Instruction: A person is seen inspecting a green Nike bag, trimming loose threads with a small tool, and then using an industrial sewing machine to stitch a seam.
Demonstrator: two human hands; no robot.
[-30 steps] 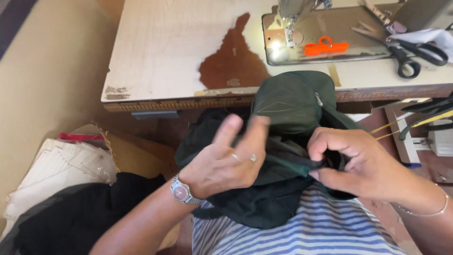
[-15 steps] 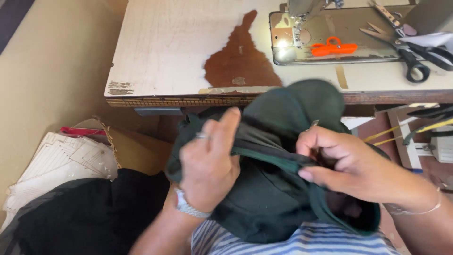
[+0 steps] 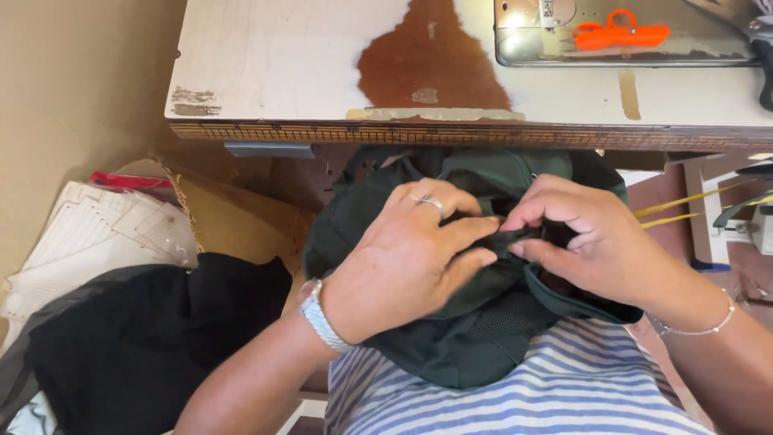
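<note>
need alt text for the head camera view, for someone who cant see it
Both hands, the left hand and right hand, pinch a fold of a dark green fabric bag in the person's lap. Above is a worn white sewing table with an orange clipper; black cloth lies at left.

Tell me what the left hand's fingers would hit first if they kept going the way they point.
Probably the right hand: the left hand points rightward across the dark green fabric piece, fingertips nearly meeting it.
</note>
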